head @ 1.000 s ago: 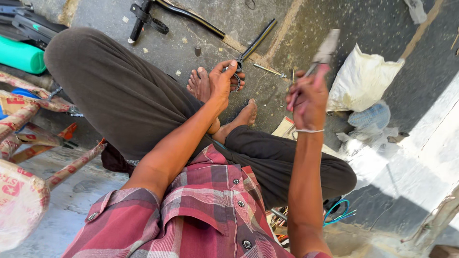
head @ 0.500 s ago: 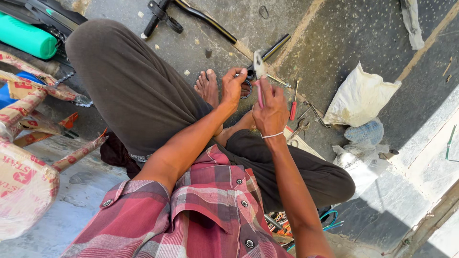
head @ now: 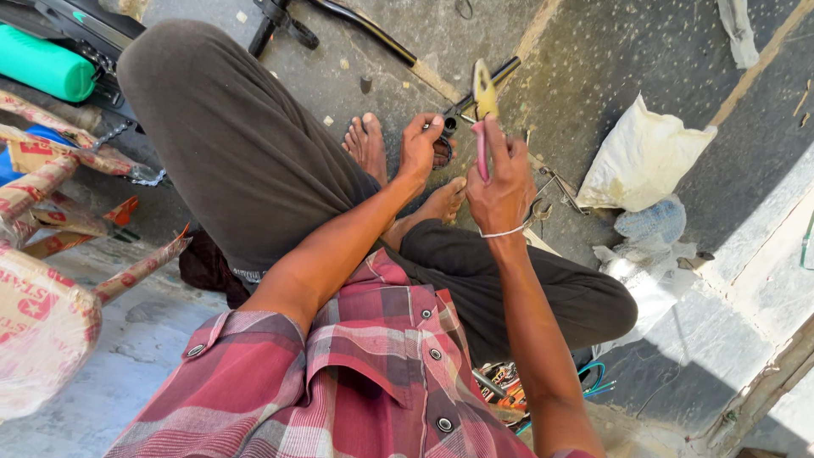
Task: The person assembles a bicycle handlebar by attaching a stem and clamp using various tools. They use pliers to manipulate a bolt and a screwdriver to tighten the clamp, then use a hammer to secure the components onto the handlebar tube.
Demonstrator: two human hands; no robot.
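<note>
Raised since half a second ago, the pliers now stand more upright, their yellowish head higher above the right hand, and both hands sit a little further from the body. Fingers [head: 507, 151] of the right hand [head: 502, 182] are clamped around the pink handles of the pliers [head: 483, 110], head pointing up and away. Fingers of the left hand [head: 421, 146] are pinched together on a small dark metal part [head: 447, 127], held just beside the pliers' handles and above the bare feet [head: 366, 142]. The pliers look rigid and fairly light, safest gripped low on the coated handles, where the hand already is. The small part looks hard and easy to drop; a fingertip pinch suits it. A thin band circles the right wrist. The person sits cross-legged on a concrete floor [head: 407, 51] in dark trousers and a red plaid shirt. A black metal bar [head: 365, 25] lies beyond the feet, a white bag [head: 644, 157] to the right, a green cylinder [head: 47, 68] far left.
</note>
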